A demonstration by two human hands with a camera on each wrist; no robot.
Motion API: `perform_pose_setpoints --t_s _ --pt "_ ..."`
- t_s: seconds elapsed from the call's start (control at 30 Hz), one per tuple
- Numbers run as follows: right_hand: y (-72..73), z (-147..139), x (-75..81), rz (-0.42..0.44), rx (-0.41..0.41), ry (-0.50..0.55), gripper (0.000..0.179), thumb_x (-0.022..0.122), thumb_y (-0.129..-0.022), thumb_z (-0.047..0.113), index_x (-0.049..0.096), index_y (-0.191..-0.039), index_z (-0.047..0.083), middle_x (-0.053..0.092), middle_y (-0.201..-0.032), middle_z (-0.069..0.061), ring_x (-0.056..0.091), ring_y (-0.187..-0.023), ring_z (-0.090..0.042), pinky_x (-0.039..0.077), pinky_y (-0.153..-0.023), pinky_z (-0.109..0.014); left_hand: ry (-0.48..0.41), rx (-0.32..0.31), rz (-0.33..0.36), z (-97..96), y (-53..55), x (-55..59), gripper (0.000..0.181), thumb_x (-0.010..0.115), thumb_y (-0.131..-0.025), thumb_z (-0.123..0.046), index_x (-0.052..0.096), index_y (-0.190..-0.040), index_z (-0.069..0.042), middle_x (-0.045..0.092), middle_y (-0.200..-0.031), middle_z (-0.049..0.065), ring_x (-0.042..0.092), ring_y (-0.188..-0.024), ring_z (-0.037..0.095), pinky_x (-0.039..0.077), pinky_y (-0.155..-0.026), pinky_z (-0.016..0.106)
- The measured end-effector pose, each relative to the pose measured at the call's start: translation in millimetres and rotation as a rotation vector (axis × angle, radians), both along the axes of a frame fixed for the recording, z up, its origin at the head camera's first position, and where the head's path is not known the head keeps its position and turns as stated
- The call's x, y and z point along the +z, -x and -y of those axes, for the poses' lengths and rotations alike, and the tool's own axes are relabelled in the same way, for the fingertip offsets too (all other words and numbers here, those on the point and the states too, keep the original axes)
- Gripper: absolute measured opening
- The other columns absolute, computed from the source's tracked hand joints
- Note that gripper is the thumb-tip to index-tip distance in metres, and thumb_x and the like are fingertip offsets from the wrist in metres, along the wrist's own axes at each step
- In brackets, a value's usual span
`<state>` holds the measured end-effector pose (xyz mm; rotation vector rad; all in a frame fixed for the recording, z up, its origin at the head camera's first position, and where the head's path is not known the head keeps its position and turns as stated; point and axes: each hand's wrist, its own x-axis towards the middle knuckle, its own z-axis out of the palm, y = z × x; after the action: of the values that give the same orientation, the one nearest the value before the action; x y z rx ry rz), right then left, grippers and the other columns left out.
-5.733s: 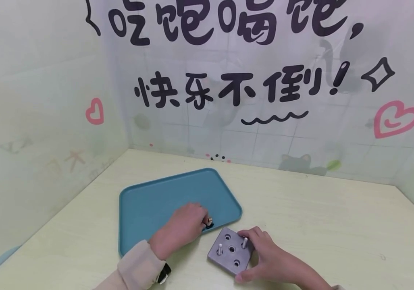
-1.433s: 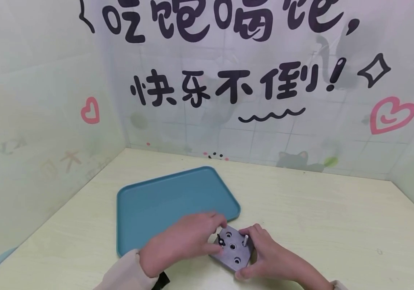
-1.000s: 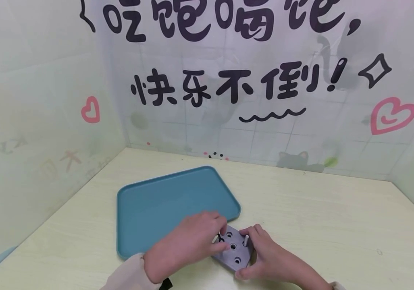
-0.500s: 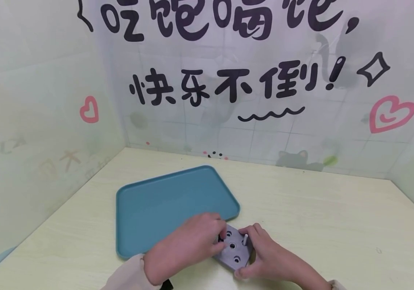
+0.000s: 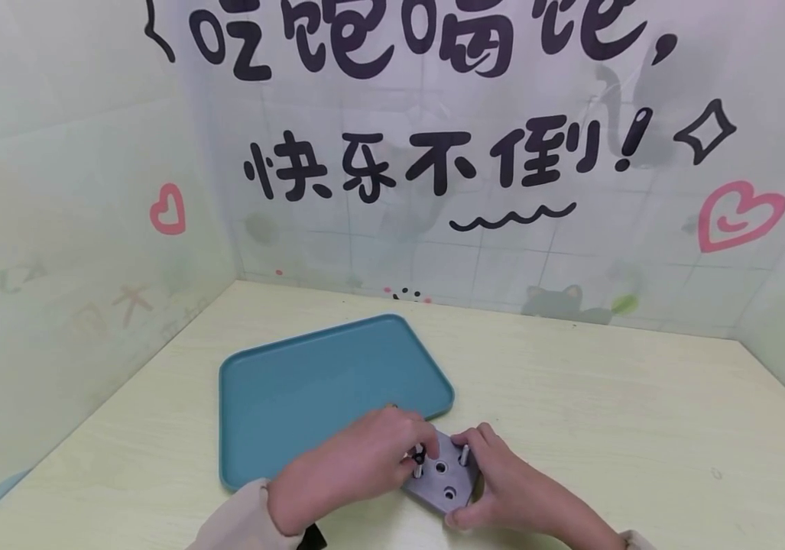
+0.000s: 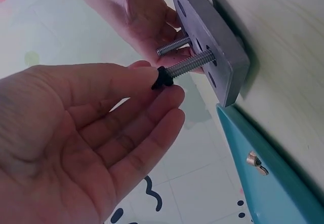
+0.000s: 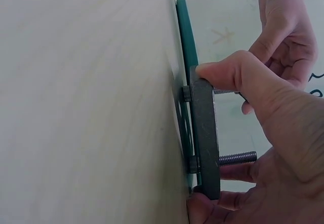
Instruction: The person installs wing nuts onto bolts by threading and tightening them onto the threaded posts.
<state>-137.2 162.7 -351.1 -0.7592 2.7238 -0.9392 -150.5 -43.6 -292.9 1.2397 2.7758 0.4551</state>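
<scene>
A grey metal plate [image 5: 452, 475] with several holes stands between my hands, two threaded bolts sticking out of it. My right hand [image 5: 516, 485] grips the plate by its edges, thumb on one side and fingers on the other. At the tip of the nearer bolt [image 6: 191, 65], a black wing nut [image 6: 163, 78] is pinched between the thumb and fingers of my left hand [image 5: 364, 454]. The second bolt [image 6: 173, 46] carries no nut on its visible end. In the right wrist view, bolt heads [image 7: 193, 164] show on the plate's table side.
A blue tray [image 5: 296, 389] lies beyond and left of the plate, its near corner close to it. One metallic wing nut [image 6: 255, 162] sits in the tray. Printed cloth walls [image 5: 502, 252] enclose the pale table [image 5: 605, 412] at the back and sides.
My left hand has moved from the tray's near edge to the plate, bringing the black wing nut onto the bolt's end. Its fingers have since shifted around the nut. The right hand keeps its grip.
</scene>
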Motion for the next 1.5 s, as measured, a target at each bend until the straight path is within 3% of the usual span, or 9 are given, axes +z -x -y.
perform_pose_setpoints --t_s 0.1,0.27,0.47,0.6,0.77,1.07,1.23,1.33,1.5 --pt "-0.8 0 -0.7 -0.025 0.003 0.000 0.069 0.078 -0.066 0.042 0.045 -0.115 0.007 0.041 -0.103 -0.001 0.044 -0.089 -0.006 0.042 -0.074 -0.020 -0.023 -0.032 0.005 0.8 0.8 -0.6 0.032 0.061 -0.077 0.009 0.070 -0.093 -0.017 0.067 -0.092 -0.009 0.060 -0.089 0.003 0.045 -0.090 0.031" --pt "-2.2 0 -2.8 -0.064 0.004 0.006 0.068 0.078 -0.064 0.042 0.046 -0.113 0.007 0.040 -0.099 0.000 0.043 -0.086 -0.005 0.042 -0.072 -0.020 -0.048 -0.049 -0.006 1.9 1.1 -1.3 0.038 0.058 -0.076 0.012 0.070 -0.097 -0.017 0.068 -0.096 -0.011 0.060 -0.094 0.003 0.044 -0.090 0.032" --pt "-1.5 2 -4.2 -0.064 -0.004 -0.008 0.069 0.078 -0.063 0.044 0.045 -0.111 0.007 0.041 -0.101 -0.001 0.043 -0.085 -0.006 0.041 -0.070 -0.020 0.023 0.070 0.011 0.1 -1.5 -3.1 0.032 0.070 -0.081 -0.015 0.062 -0.113 -0.015 0.062 -0.106 -0.004 0.055 -0.087 0.007 0.046 -0.077 0.027" --pt "-1.4 3 -3.6 -0.038 -0.013 -0.013 0.067 0.078 -0.064 0.044 0.045 -0.110 0.009 0.041 -0.101 -0.001 0.043 -0.086 -0.006 0.040 -0.071 -0.020 0.061 0.127 -0.030 -3.7 -1.0 -8.6 0.018 0.071 -0.081 -0.022 0.068 -0.097 -0.014 0.061 -0.090 -0.005 0.051 -0.076 0.006 0.045 -0.066 0.022" --pt "-2.0 3 -2.8 -0.020 -0.017 -0.003 0.064 0.078 -0.064 0.044 0.044 -0.107 0.011 0.041 -0.099 0.000 0.043 -0.085 -0.005 0.039 -0.070 -0.020 0.057 0.136 -0.083 -6.8 0.3 -13.8 0.007 0.073 -0.078 -0.019 0.069 -0.081 -0.014 0.060 -0.074 -0.007 0.048 -0.068 0.005 0.042 -0.062 0.022" --pt "-1.1 4 -3.1 -0.001 -0.021 0.005 0.060 0.078 -0.064 0.043 0.043 -0.100 0.010 0.042 -0.095 0.001 0.042 -0.082 -0.004 0.037 -0.067 -0.018 -0.015 0.144 -0.068 -6.9 -0.5 -13.0 0.006 0.075 -0.076 -0.013 0.069 -0.076 -0.012 0.063 -0.072 -0.006 0.051 -0.065 0.003 0.042 -0.059 0.018" --pt "-0.8 4 -3.1 0.013 -0.021 0.000 0.061 0.078 -0.064 0.043 0.042 -0.100 0.011 0.042 -0.095 0.000 0.042 -0.081 -0.005 0.037 -0.067 -0.019 0.015 0.128 -0.100 -7.2 0.8 -13.4 0.006 0.075 -0.076 -0.016 0.070 -0.075 -0.013 0.062 -0.070 -0.007 0.049 -0.064 0.004 0.040 -0.061 0.021" --pt "-0.5 3 -2.7 0.018 -0.022 -0.004 0.060 0.078 -0.064 0.044 0.042 -0.100 0.011 0.042 -0.095 0.000 0.042 -0.082 -0.005 0.037 -0.067 -0.019 0.032 0.145 -0.088 -8.3 0.2 -13.3 0.006 0.075 -0.076 -0.017 0.070 -0.077 -0.013 0.062 -0.071 -0.007 0.049 -0.065 0.005 0.041 -0.064 0.023" --pt "-0.7 3 -2.3 0.017 -0.016 -0.002 0.059 0.078 -0.065 0.043 0.041 -0.099 0.011 0.042 -0.094 0.000 0.041 -0.082 -0.005 0.036 -0.067 -0.019 0.027 0.166 -0.059 -9.9 -1.0 -14.6 0.010 0.074 -0.076 -0.019 0.067 -0.072 -0.014 0.057 -0.066 -0.008 0.044 -0.060 0.004 0.039 -0.058 0.021"
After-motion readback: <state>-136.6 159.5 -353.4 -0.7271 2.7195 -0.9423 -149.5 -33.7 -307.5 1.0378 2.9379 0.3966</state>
